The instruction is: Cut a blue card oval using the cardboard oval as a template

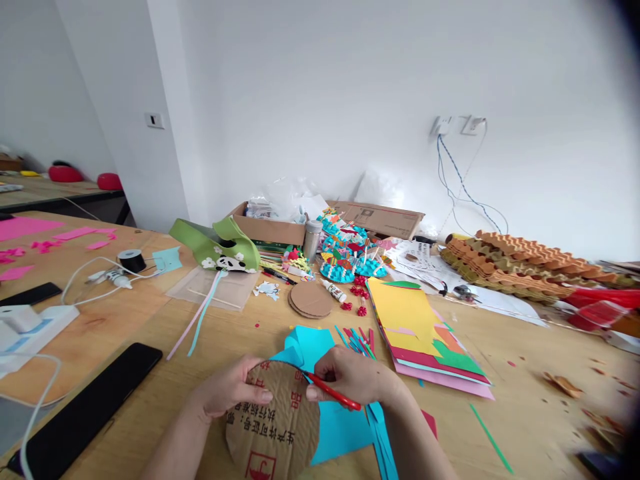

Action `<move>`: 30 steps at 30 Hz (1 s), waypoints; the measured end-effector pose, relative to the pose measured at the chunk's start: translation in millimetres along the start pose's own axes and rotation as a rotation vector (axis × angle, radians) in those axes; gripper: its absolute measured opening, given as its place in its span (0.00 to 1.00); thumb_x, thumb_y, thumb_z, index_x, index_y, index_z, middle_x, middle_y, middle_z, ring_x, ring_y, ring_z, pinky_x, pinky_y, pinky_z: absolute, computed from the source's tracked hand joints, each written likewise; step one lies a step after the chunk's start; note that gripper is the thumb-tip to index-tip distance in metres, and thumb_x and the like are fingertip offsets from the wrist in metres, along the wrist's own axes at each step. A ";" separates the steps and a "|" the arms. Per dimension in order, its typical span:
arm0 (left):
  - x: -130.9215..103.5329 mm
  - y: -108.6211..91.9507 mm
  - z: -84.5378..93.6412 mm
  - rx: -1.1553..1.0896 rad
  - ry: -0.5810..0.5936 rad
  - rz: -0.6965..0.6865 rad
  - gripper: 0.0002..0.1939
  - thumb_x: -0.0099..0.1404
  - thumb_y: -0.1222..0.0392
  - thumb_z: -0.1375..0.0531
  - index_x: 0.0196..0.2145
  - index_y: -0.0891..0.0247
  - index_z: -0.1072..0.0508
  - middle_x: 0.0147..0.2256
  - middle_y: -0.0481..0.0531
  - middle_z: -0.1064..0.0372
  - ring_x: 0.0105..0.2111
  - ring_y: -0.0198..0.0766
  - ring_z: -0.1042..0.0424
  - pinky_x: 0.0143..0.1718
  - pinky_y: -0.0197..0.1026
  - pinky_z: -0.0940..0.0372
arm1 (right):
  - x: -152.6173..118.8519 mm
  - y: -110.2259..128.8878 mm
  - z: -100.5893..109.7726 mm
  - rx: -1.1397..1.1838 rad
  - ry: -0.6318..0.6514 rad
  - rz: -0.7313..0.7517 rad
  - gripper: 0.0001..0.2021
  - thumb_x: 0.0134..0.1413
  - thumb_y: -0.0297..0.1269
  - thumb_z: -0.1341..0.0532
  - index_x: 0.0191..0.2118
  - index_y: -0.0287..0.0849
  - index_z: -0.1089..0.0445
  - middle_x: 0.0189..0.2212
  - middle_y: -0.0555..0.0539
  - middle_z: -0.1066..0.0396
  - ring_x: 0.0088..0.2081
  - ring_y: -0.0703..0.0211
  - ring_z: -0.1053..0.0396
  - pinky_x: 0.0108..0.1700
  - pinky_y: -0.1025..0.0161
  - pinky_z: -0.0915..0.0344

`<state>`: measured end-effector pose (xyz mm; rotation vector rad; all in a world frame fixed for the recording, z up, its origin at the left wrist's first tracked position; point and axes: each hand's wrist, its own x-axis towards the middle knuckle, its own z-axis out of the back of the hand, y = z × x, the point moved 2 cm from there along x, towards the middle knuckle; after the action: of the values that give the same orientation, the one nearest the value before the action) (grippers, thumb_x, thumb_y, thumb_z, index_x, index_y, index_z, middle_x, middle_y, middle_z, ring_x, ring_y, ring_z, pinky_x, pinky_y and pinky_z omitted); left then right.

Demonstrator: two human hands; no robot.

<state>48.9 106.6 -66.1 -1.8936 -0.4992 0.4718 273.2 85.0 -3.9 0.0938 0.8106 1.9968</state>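
My left hand (240, 387) grips the upper left edge of a round cardboard disc (273, 427) printed with characters, thumb on top. A slim red pen (335, 393) is pinched in my right hand (350, 373), its dark tip at the disc's upper right edge. Under the disc lies bright blue paper (345, 433), with a curled piece (305, 340) behind it. Blue paper strips (381, 440) pass beneath my right forearm. Beyond my hands rest more brown cardboard discs (310, 299), stacked. Narrow coloured strips (357, 339) lie close by.
Stacked coloured paper (405, 313) lies to the right, egg-crate trays (520, 267) farther back. A green felt bag (220, 247) stands at the back left, near a glue bottle (334, 291). A black slab (90, 407), power strip (45, 333) and cables occupy the left.
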 end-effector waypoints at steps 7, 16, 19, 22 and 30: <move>-0.3 0.1 0.2 -0.002 -0.003 -0.004 0.23 0.52 0.58 0.32 0.46 0.64 0.25 0.36 0.53 0.24 0.36 0.42 0.27 0.41 0.44 0.37 | -1.5 -0.1 1.2 0.047 -0.014 -0.004 0.30 0.50 0.63 0.44 0.17 0.39 0.45 0.14 0.57 0.52 0.20 0.70 0.56 0.21 0.67 0.60; -1.5 1.3 -0.2 -0.002 0.010 0.021 0.23 0.51 0.57 0.31 0.46 0.64 0.25 0.35 0.53 0.25 0.37 0.43 0.28 0.41 0.44 0.37 | 1.7 1.6 -1.4 0.058 0.026 0.057 0.29 0.50 0.61 0.42 0.18 0.39 0.44 0.13 0.57 0.50 0.19 0.71 0.55 0.21 0.68 0.59; -1.1 2.8 1.6 0.023 -0.003 0.021 0.23 0.51 0.56 0.31 0.44 0.65 0.25 0.34 0.53 0.25 0.36 0.43 0.28 0.41 0.44 0.37 | 1.7 3.1 -1.5 0.048 0.002 0.042 0.29 0.50 0.62 0.42 0.17 0.39 0.44 0.14 0.57 0.53 0.21 0.70 0.57 0.21 0.67 0.60; -1.0 3.6 2.5 0.043 -0.018 0.017 0.22 0.50 0.55 0.31 0.42 0.66 0.24 0.33 0.52 0.26 0.35 0.43 0.28 0.40 0.44 0.36 | 0.5 3.7 -0.6 0.044 -0.012 -0.011 0.30 0.48 0.64 0.42 0.17 0.39 0.44 0.14 0.57 0.54 0.21 0.70 0.57 0.21 0.67 0.61; -1.0 0.8 -2.7 0.082 0.019 0.027 0.21 0.49 0.53 0.31 0.40 0.66 0.24 0.32 0.52 0.26 0.37 0.44 0.29 0.40 0.42 0.37 | -0.4 1.2 -2.1 0.001 -0.022 -0.019 0.30 0.45 0.64 0.40 0.17 0.38 0.41 0.15 0.56 0.52 0.21 0.70 0.56 0.22 0.66 0.61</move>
<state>49.6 103.8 -65.8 -1.8262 -0.4363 0.4849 271.7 83.2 -4.7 0.1081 0.7952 1.9742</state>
